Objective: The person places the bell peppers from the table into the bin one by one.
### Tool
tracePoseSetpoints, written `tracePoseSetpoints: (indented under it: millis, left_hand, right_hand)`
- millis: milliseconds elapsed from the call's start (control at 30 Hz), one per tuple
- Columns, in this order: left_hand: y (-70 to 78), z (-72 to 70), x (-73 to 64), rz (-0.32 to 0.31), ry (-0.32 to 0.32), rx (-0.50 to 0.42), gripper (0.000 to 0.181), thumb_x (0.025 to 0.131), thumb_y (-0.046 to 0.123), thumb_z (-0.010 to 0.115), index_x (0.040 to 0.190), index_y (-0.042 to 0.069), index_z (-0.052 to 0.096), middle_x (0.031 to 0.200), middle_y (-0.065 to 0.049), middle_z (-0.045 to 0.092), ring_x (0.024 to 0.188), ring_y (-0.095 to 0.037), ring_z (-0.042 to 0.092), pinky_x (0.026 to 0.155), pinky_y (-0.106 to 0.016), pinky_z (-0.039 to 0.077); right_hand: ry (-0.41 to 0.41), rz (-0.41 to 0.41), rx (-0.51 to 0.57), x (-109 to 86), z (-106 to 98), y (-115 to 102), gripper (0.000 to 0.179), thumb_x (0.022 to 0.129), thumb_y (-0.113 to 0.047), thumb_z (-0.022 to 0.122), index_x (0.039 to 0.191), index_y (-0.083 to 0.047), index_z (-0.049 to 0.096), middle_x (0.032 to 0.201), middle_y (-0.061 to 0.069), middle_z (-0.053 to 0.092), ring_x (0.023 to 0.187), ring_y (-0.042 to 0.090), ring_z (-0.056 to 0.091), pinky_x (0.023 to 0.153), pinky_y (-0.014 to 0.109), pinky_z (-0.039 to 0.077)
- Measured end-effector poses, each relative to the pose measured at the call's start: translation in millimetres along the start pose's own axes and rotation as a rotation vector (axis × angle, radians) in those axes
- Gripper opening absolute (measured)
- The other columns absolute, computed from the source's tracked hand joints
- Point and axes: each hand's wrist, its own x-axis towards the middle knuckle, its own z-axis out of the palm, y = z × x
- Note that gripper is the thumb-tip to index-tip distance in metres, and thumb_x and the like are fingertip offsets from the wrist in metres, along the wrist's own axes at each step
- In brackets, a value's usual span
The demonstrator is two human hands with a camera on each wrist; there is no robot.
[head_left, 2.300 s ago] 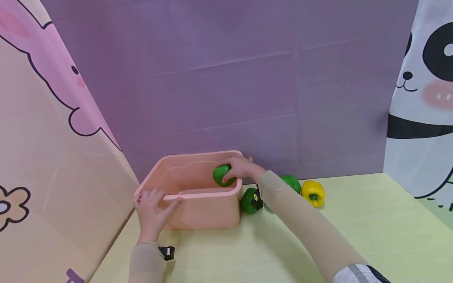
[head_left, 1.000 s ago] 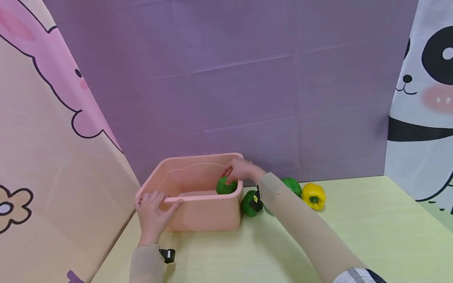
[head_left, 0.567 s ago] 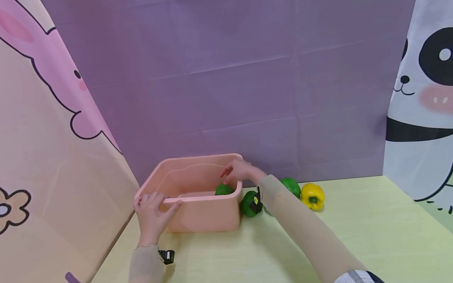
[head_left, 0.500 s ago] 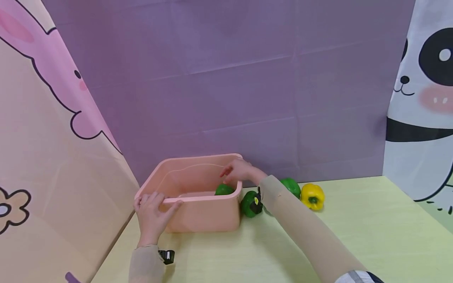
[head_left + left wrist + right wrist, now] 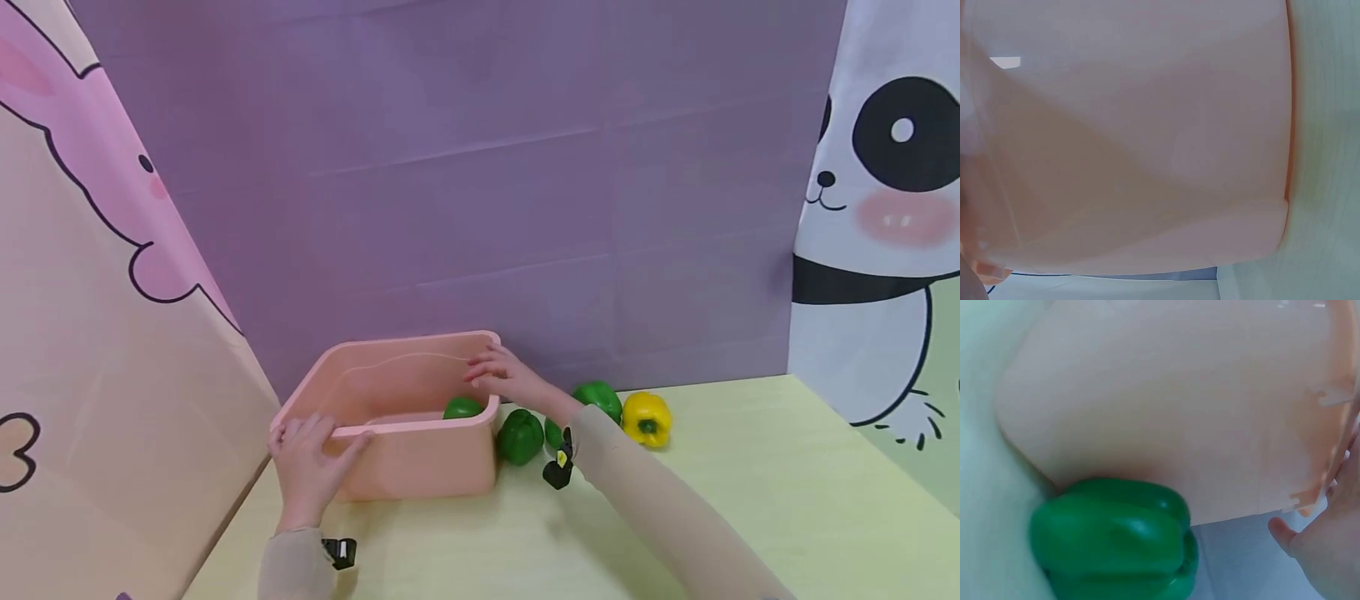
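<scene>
A pink plastic bin [image 5: 416, 462] stands at the back left of the table. My left hand [image 5: 306, 471] grips its front left corner, fingers over the rim and thumb along the outer front wall. Inside, at the right end, lies a green bell pepper [image 5: 462, 407], partly hidden by the front wall. My right hand [image 5: 513, 383] hovers over the bin's right rim, fingers loosely extended, with nothing in it. Just outside the right wall sits another green bell pepper [image 5: 520, 437], seen close up in the right wrist view. The left wrist view shows mostly the bin's wall [image 5: 1147, 125].
More green bell peppers [image 5: 598, 400] stand behind the right forearm, one mostly covered by the wrist. A yellow bell pepper [image 5: 647, 419] is beside them. A purple cloth [image 5: 450, 208] hangs behind the table [image 5: 720, 483], and printed cloths hang at both sides.
My right hand let go of a green bell pepper, which dropped lower into the bin. That hand has since drawn back towards the right rim. The left hand keeps its grip.
</scene>
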Motion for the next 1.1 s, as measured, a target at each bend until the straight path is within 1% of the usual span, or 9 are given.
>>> tracePoseSetpoints:
  millis: [133,267,333,500,700,767,867,1000,1100]
  left_hand:
    - [-2.8,-2.9,-2.4,-0.019,-0.014,0.003,0.038,0.069,0.045,0.079,0.074,0.014,0.058,0.077,-0.001,0.057,0.079,-0.027,0.044,0.095,-0.059,0.018]
    - [-3.8,-3.1,-4.5,-0.021,-0.022,0.0,0.037,0.069,0.044,0.079,0.074,0.014,0.057,0.078,-0.002,0.057,0.079,-0.027,0.044,0.095,-0.06,0.017]
    - [-3.8,-2.3,-5.0,-0.013,-0.014,-0.004,0.037,0.069,0.043,0.079,0.074,0.014,0.057,0.078,-0.002,0.057,0.079,-0.027,0.044,0.095,-0.059,0.018]
    - [-2.5,1.7,-2.4,0.022,0.01,-0.014,0.039,0.068,0.045,0.079,0.072,0.014,0.057,0.075,0.0,0.056,0.077,-0.027,0.044,0.093,-0.059,0.019]
    - [-2.4,3.2,1.4,0.036,0.0,0.008,0.041,0.069,0.049,0.078,0.075,0.013,0.058,0.076,-0.002,0.057,0.077,-0.028,0.044,0.093,-0.059,0.02]
    - [-3.1,1.9,2.0,0.035,0.002,0.009,0.041,0.069,0.048,0.077,0.076,0.012,0.059,0.077,-0.003,0.058,0.078,-0.028,0.044,0.093,-0.059,0.02]
    - [-4.5,0.2,2.2,0.027,0.002,0.005,0.041,0.07,0.048,0.077,0.077,0.012,0.06,0.077,-0.004,0.059,0.079,-0.029,0.045,0.094,-0.059,0.019]
    - [-5.1,-0.8,1.3,0.005,-0.006,0.001,0.04,0.069,0.047,0.078,0.076,0.012,0.06,0.077,-0.003,0.058,0.079,-0.028,0.044,0.094,-0.059,0.018]
    - [-4.8,0.1,0.5,0.003,-0.008,-0.001,0.041,0.069,0.048,0.078,0.075,0.013,0.058,0.076,-0.003,0.057,0.079,-0.028,0.044,0.094,-0.059,0.019]
  right_hand:
    - [-0.028,-0.011,0.045,-14.7,1.7,0.6,0.034,0.099,-0.024,0.053,0.129,-0.008,0.061,0.154,0.012,0.031,0.147,0.028,0.002,0.113,0.057,0.006]
    - [-0.022,0.031,0.154,-33.8,-2.9,4.6,0.042,0.098,-0.026,0.057,0.137,-0.011,0.055,0.158,0.005,0.025,0.147,0.023,0.011,0.112,0.054,0.019]
    - [0.002,0.056,0.162,-45.2,-9.2,6.6,0.044,0.097,-0.024,0.06,0.139,-0.012,0.053,0.157,0.003,0.028,0.145,0.025,0.019,0.109,0.054,0.026]
    - [0.086,0.101,0.089,-75.8,-36.0,13.4,0.048,0.095,-0.018,0.062,0.14,-0.007,0.05,0.151,0.013,0.037,0.138,0.033,0.034,0.105,0.061,0.028]
    - [0.16,0.166,0.038,-109.6,-78.5,22.6,0.043,0.096,-0.019,0.06,0.135,0.0,0.053,0.148,0.02,0.039,0.136,0.039,0.034,0.105,0.061,0.028]
    - [0.172,0.2,0.029,-115.8,-91.2,35.9,0.044,0.096,-0.023,0.061,0.133,0.0,0.054,0.145,0.018,0.043,0.134,0.038,0.037,0.104,0.059,0.031]
    - [0.18,0.248,0.006,-123.7,-105.0,47.1,0.041,0.097,-0.018,0.059,0.133,0.001,0.054,0.14,0.02,0.048,0.131,0.041,0.04,0.103,0.059,0.032]
    - [0.169,0.282,-0.038,-135.7,-116.2,62.7,0.038,0.095,-0.007,0.055,0.132,0.003,0.054,0.137,0.022,0.051,0.13,0.044,0.039,0.103,0.06,0.031]
    - [0.145,0.333,-0.055,-145.8,-121.5,70.6,0.037,0.094,-0.005,0.052,0.129,0.004,0.056,0.135,0.022,0.052,0.125,0.043,0.045,0.101,0.057,0.035]
